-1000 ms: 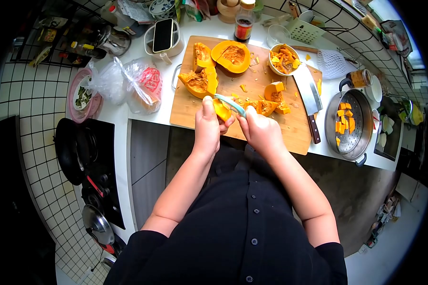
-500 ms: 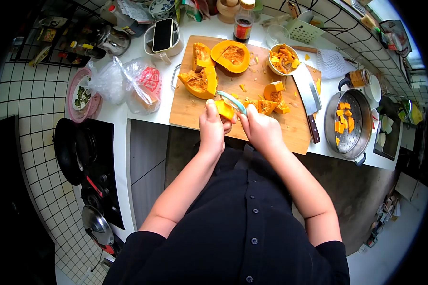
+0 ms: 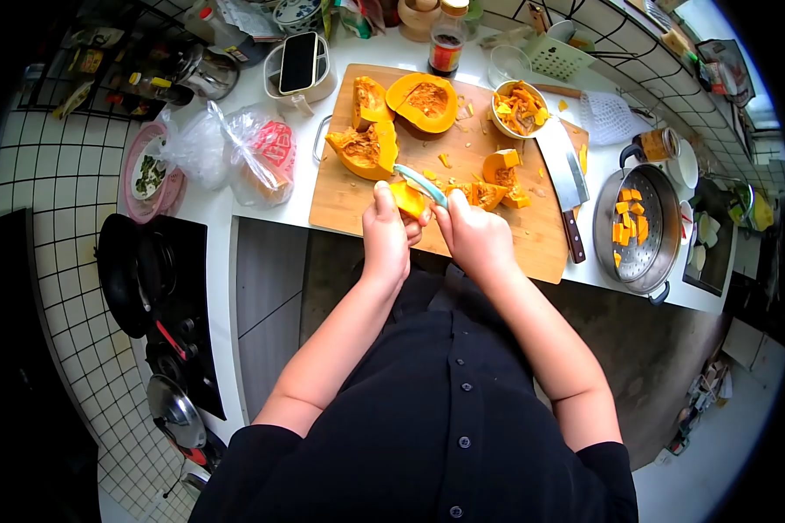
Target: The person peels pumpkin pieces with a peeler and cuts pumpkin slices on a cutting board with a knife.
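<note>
My left hand (image 3: 387,237) is closed around a piece of pumpkin (image 3: 407,200) above the front edge of a wooden cutting board (image 3: 340,205). A light-blue peeler (image 3: 423,185) lies across that piece, its handle gripped by my right hand (image 3: 475,234). Behind the hands, larger pumpkin wedges (image 3: 368,150) and a pumpkin half (image 3: 422,102) rest on the board. Smaller pumpkin chunks (image 3: 504,174) sit just beyond my right hand. A bowl of orange scraps (image 3: 520,110) stands at the board's back right. The cleaver (image 3: 563,170) lies along the board's right side.
At right, a steamer pot (image 3: 647,253) holds several pumpkin cubes. A sauce bottle (image 3: 447,44) stands behind the board. Plastic bags (image 3: 257,161) and a container with a phone (image 3: 299,64) on top are to the left. The stove (image 3: 187,305) carries pans.
Both hands stay in nearly the same place, with the peeler still against the pumpkin piece. The peeler and my right hand have shifted very slightly left.
</note>
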Demonstrator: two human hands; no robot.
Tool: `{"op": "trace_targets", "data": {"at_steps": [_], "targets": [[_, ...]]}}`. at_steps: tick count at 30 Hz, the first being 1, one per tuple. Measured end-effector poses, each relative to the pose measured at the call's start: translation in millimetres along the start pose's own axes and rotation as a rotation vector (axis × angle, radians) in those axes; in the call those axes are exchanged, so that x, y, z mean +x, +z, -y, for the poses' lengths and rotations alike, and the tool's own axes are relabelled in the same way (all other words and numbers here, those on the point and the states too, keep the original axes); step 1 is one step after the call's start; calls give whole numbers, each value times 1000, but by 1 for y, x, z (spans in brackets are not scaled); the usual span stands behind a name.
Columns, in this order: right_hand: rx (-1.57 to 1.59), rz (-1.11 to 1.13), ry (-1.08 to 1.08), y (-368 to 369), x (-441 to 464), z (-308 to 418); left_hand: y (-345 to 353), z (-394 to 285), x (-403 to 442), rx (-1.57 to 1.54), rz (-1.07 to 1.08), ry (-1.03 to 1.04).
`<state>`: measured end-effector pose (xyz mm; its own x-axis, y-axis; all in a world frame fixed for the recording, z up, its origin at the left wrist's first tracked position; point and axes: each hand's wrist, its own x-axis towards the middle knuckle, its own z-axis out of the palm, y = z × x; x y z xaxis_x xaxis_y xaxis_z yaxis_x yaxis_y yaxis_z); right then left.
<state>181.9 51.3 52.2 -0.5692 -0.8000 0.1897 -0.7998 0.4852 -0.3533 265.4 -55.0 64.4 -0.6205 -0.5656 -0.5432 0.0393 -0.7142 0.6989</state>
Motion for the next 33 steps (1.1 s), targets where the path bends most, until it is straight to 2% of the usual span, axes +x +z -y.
{"op": "trace_targets", "data": {"at_steps": [4, 10, 13, 15, 17, 18, 21, 22, 25, 27, 31, 33], "targets": [[-18, -12, 41, 7, -2, 4, -5, 9, 2, 91, -7, 86], [-109, 42, -15, -8, 0, -6, -8, -2, 5, -130, 113, -241], [-100, 45, -28, -10, 1, -7, -5, -2, 1, -162, 86, -244], [-73, 25, -28, -1, -1, -8, 2, 3, -5, -41, -5, -123], [-164, 58, 321, 25, 8, -49, 8, 7, -23, 145, -41, 31], [71, -18, 463, 0, 17, -60, 7, 5, -30, 163, -43, 31], [225, -54, 294, -32, 19, -63, -6, -2, -21, 151, -57, -5], [238, 80, 305, -32, 14, -60, -12, -4, -13, 112, -8, -36], [329, 88, 170, -27, 5, -39, -12, -13, -4, 71, 18, -121], [458, 114, 150, -29, 0, -22, -6, -17, -5, 84, 8, -125], [511, 213, 79, -24, -10, -4, -8, -15, -3, 173, 69, -66], [505, 250, 65, -25, -13, -3, 1, -14, -4, 218, -19, -77]]}}
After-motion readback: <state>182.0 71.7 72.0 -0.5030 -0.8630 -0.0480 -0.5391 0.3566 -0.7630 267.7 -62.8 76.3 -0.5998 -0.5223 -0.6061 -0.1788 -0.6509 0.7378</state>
